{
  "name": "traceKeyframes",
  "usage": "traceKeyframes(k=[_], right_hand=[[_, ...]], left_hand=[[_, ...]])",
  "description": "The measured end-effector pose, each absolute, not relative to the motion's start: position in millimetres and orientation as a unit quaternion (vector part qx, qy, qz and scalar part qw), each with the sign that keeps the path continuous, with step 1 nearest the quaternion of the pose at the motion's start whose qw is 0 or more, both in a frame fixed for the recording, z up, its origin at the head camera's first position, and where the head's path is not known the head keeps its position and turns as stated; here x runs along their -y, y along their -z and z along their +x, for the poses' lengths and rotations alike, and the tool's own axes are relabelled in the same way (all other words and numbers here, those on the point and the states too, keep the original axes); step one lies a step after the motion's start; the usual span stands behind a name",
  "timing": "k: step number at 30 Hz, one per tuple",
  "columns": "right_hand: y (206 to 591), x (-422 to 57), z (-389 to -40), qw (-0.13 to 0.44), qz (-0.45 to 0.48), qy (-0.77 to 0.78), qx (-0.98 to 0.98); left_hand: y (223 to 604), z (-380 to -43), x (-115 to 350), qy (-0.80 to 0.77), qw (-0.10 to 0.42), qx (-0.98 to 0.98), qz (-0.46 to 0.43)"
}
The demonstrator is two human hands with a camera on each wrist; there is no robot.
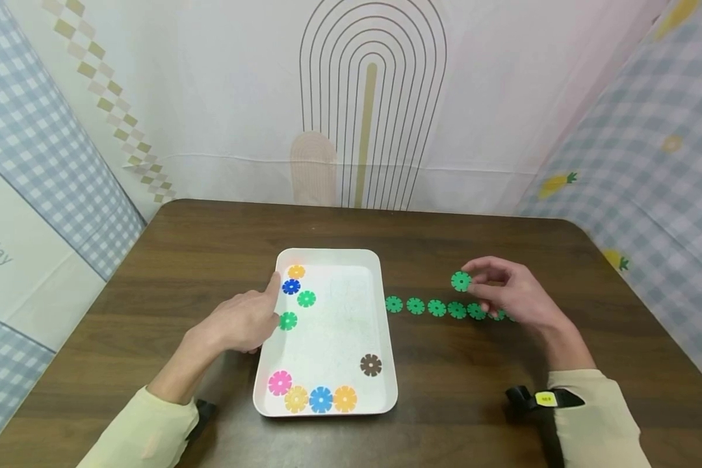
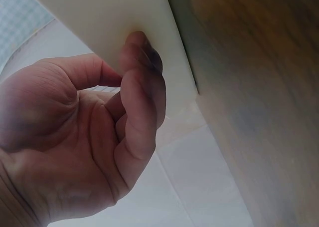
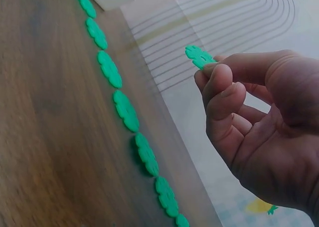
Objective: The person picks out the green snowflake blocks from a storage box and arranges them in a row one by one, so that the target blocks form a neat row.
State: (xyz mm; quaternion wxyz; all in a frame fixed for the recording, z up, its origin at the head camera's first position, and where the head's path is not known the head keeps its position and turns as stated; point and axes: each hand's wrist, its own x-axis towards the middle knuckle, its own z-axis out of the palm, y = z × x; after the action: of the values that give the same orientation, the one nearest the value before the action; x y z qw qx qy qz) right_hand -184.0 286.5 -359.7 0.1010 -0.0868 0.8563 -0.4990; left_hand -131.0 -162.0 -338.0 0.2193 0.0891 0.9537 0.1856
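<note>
Between thumb and fingertips, my right hand (image 1: 517,292) pinches a green notched plastic disc (image 1: 461,281), shaped like a flower. The disc also shows in the right wrist view (image 3: 198,56), raised above the table. Below it, a row of matching green discs (image 1: 436,308) runs rightward from the tray's side, partly hidden by the hand. My left hand (image 1: 246,318) grips the left wall of a white tray (image 1: 386,351), the thumb over the rim. In the left wrist view its fingers (image 2: 142,102) lie against the tray's outer side.
Inside the tray lie two green discs (image 1: 307,299), a dark blue disc (image 1: 291,286), an orange disc (image 1: 296,272) and a brown disc (image 1: 371,365). Pink (image 1: 280,383), yellow, light blue (image 1: 321,399) and orange discs line its near end. A patterned cloth (image 1: 240,97) hangs behind the wooden table (image 1: 474,416).
</note>
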Motion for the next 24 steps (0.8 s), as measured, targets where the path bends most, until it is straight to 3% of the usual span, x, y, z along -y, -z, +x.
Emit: traceKeyframes(k=[24], right_hand=[[359.8,-308.1,-184.7,0.098,-0.079,0.494,-0.86]], left_hand=[[338.2,-130.6,162.1,-0.181,0.215,-0.955,0.091]])
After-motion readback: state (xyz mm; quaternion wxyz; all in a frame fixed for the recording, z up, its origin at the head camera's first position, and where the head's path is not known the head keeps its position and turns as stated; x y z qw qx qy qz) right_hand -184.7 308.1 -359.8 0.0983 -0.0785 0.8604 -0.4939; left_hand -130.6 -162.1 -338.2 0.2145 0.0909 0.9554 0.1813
